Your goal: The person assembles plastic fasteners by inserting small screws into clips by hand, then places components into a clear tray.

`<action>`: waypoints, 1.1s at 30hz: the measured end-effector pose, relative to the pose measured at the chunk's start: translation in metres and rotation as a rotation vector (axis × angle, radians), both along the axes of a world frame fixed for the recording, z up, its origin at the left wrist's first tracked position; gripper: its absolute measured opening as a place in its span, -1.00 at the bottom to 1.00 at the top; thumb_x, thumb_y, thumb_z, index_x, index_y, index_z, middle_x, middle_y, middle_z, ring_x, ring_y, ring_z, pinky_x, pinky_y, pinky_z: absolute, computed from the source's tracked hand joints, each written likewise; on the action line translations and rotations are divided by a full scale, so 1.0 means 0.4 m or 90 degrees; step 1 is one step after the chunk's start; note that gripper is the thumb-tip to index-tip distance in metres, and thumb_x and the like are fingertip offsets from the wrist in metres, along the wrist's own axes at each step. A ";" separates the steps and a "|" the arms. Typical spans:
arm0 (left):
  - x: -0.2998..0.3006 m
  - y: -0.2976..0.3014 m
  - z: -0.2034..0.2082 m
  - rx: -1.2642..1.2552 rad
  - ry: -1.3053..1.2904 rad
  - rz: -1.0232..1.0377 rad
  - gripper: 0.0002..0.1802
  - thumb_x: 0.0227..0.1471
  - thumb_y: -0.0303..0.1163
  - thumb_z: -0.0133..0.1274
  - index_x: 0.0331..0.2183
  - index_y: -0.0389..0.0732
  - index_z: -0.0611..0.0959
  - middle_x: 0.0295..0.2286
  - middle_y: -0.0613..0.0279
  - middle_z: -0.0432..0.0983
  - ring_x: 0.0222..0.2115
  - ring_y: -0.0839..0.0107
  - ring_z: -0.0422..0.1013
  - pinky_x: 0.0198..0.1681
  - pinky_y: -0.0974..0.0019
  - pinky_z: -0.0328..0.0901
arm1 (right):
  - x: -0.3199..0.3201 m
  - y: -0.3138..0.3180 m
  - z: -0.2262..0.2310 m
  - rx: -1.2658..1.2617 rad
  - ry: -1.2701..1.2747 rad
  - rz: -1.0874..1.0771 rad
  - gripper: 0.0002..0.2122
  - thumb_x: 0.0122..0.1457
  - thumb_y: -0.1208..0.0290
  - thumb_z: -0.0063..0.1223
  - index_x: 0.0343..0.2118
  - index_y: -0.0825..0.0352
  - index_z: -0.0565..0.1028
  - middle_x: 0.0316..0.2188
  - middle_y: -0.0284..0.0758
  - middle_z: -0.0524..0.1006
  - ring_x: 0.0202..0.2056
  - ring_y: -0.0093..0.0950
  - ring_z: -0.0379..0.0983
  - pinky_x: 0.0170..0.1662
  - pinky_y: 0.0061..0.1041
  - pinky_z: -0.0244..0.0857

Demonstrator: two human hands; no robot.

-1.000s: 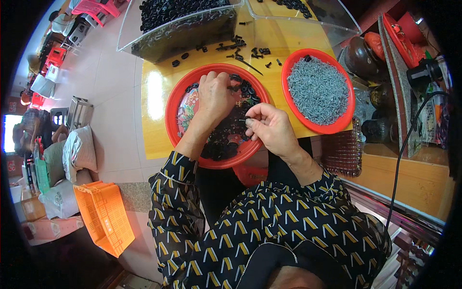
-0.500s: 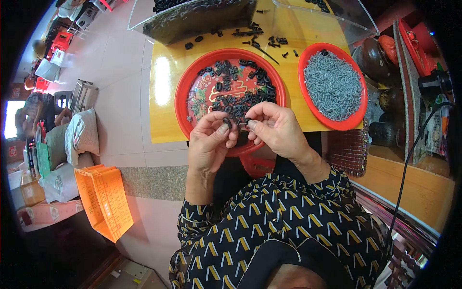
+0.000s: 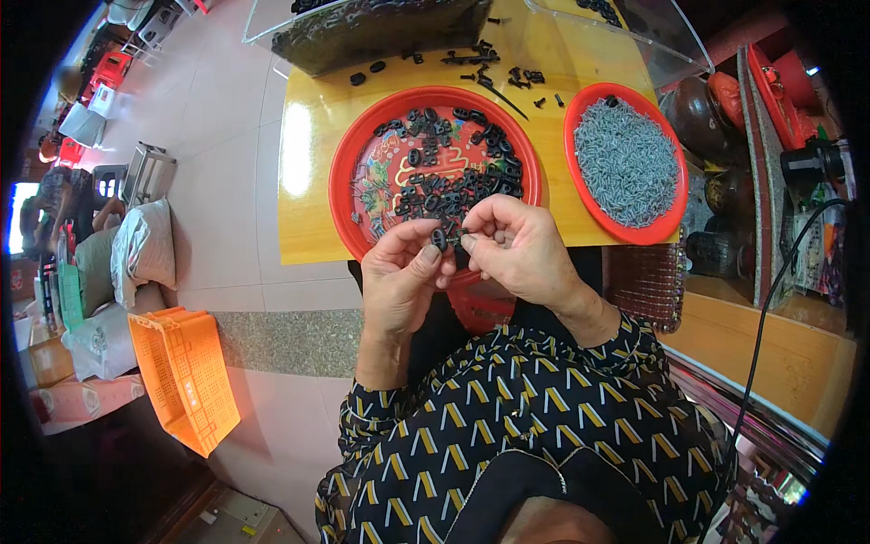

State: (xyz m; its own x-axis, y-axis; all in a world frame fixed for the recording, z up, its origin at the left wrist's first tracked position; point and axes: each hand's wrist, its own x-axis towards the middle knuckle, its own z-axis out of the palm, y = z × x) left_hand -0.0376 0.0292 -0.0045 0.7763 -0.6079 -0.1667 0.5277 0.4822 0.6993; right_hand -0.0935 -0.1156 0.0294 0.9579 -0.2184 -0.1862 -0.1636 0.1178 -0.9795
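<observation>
Pinching blk oval pc (image 3: pixel 439 239) in curled L hand (image 3: pixel 399 279), sm. dk pc (image 3: pixel 466 231) in curled R hand (image 3: pixel 523 251)

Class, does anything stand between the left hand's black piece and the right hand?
Only a screw-like part shows in the gap between the right hand and the black piece in the left hand; nothing else visible. Whether it touches the piece, I cannot tell.
</observation>
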 end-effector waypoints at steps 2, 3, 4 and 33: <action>-0.002 -0.002 -0.006 0.002 -0.009 -0.002 -0.73 -0.11 -0.59 -0.01 -0.26 -0.36 0.44 -0.54 0.17 0.42 -0.58 0.46 0.36 -0.59 0.52 0.24 | -0.001 -0.003 -0.002 0.002 0.002 0.002 -0.91 -0.02 0.59 -0.03 -0.43 0.40 0.35 -0.60 -0.45 0.38 -0.59 -0.75 0.33 -0.60 -0.79 0.23; -0.003 -0.003 -0.007 0.006 -0.018 -0.002 -0.73 -0.12 -0.59 0.00 -0.26 -0.36 0.45 -0.54 0.17 0.42 -0.58 0.47 0.36 -0.59 0.52 0.24 | -0.002 -0.004 -0.002 -0.002 0.007 0.003 -0.92 -0.02 0.59 -0.03 -0.43 0.40 0.35 -0.60 -0.46 0.38 -0.60 -0.76 0.32 -0.60 -0.79 0.23; -0.004 -0.004 -0.007 0.006 -0.018 -0.002 -0.73 -0.12 -0.59 0.00 -0.26 -0.36 0.45 -0.54 0.17 0.42 -0.58 0.47 0.36 -0.59 0.52 0.24 | -0.002 -0.006 -0.002 -0.006 0.012 0.004 -0.92 -0.02 0.59 -0.03 -0.44 0.40 0.35 -0.61 -0.46 0.38 -0.60 -0.76 0.32 -0.60 -0.79 0.22; -0.020 -0.004 0.005 0.158 -0.187 0.027 -0.75 -0.10 -0.62 -0.03 -0.26 -0.39 0.46 -0.49 0.20 0.46 -0.51 0.55 0.40 -0.43 0.53 0.35 | 0.011 -0.044 -0.032 0.264 0.042 0.128 -0.90 -0.02 0.52 0.03 -0.45 0.41 0.39 -0.59 -0.36 0.43 -0.60 -0.68 0.37 -0.56 -0.78 0.28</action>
